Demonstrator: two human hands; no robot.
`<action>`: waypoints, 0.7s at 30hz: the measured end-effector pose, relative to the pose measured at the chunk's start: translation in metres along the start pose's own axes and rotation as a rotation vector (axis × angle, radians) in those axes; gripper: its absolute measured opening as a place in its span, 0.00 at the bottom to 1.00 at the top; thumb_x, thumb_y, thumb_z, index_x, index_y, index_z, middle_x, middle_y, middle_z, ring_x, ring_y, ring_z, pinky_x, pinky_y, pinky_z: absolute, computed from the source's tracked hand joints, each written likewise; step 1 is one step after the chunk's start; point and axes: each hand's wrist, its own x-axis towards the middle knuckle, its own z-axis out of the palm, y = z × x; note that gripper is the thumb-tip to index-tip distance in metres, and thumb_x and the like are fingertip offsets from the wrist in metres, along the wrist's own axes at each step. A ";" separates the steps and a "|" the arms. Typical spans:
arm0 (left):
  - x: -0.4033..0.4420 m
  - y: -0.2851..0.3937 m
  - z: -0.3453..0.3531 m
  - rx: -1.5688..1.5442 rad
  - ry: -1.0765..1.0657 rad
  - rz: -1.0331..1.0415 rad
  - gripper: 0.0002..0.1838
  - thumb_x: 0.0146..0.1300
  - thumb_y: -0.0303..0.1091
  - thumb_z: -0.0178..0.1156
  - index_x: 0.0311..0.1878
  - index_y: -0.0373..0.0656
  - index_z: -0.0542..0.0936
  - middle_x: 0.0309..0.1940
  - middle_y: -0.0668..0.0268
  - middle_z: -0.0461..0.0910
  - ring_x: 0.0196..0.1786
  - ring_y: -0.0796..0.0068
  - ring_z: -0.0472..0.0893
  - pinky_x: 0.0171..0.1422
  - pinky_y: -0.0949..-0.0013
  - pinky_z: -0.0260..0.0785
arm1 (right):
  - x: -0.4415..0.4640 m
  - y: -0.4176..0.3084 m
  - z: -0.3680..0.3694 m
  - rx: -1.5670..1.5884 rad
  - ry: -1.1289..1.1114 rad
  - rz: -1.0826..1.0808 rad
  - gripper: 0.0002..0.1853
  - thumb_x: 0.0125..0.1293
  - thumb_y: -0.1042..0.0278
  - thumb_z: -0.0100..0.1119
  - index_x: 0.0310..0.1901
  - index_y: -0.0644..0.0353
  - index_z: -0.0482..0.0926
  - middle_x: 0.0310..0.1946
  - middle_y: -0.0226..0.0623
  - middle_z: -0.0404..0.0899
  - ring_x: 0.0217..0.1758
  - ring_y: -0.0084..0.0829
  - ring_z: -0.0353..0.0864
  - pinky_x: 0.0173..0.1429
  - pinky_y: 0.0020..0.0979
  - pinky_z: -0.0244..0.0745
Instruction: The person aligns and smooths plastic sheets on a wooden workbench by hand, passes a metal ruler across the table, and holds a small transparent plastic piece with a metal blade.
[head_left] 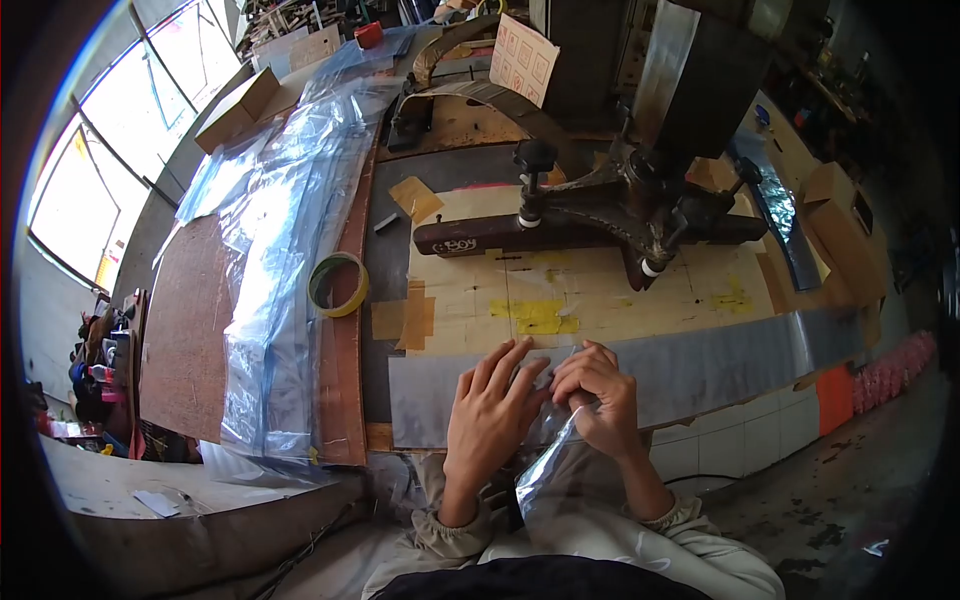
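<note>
My left hand (493, 408) lies palm down with its fingers stretched out, over the near edge of a grey strip (720, 357). Close beside it, my right hand (600, 398) has its fingers curled in a pinch on clear plastic film (545, 472). The film hangs down from the right hand towards my lap and shines in the light. Beyond the hands lies a pale board (455, 290) with yellow tape patches (538, 317) and dark marks. Part of the film between the two hands is hidden by the fingers.
A heavy metal press arm (600, 215) with a dark bar (450, 238) stands over the board. To the left are a yellow tape roll (349, 302), blue-tinted plastic sheeting (290, 220) and a brown panel (185, 330). Cardboard boxes (845, 240) stand at the right.
</note>
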 end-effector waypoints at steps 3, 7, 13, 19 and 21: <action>-0.001 -0.002 -0.003 -0.043 0.003 -0.006 0.19 0.60 0.37 0.60 0.54 0.47 0.75 0.61 0.66 0.70 0.63 0.67 0.69 0.60 0.64 0.61 | 0.001 -0.001 0.003 -0.067 -0.030 -0.004 0.10 0.40 0.79 0.51 0.27 0.59 0.76 0.31 0.34 0.79 0.42 0.36 0.78 0.67 0.44 0.58; -0.001 -0.004 -0.002 -0.043 0.003 0.001 0.19 0.60 0.36 0.59 0.55 0.47 0.75 0.62 0.66 0.70 0.64 0.67 0.69 0.60 0.64 0.61 | 0.004 -0.002 0.005 -0.152 -0.035 -0.047 0.11 0.41 0.81 0.53 0.30 0.59 0.77 0.32 0.35 0.80 0.43 0.37 0.79 0.63 0.43 0.63; 0.000 -0.004 0.000 -0.046 0.022 -0.015 0.18 0.62 0.37 0.59 0.55 0.47 0.75 0.61 0.66 0.72 0.63 0.68 0.70 0.60 0.64 0.62 | 0.004 -0.003 0.004 -0.240 -0.122 -0.087 0.16 0.40 0.79 0.54 0.37 0.59 0.76 0.36 0.36 0.78 0.49 0.37 0.76 0.64 0.43 0.60; -0.001 -0.007 0.005 -0.017 0.054 0.002 0.18 0.62 0.38 0.59 0.55 0.48 0.75 0.60 0.68 0.72 0.63 0.70 0.70 0.59 0.66 0.63 | 0.006 -0.006 0.004 -0.242 -0.123 -0.095 0.14 0.44 0.79 0.56 0.37 0.58 0.76 0.36 0.36 0.77 0.49 0.37 0.76 0.63 0.43 0.60; -0.002 -0.008 0.006 -0.007 0.053 0.005 0.18 0.61 0.39 0.59 0.55 0.48 0.75 0.60 0.68 0.72 0.63 0.70 0.70 0.59 0.66 0.63 | 0.006 -0.005 0.004 -0.241 -0.128 -0.091 0.14 0.45 0.79 0.56 0.37 0.58 0.76 0.36 0.36 0.77 0.49 0.37 0.76 0.63 0.44 0.60</action>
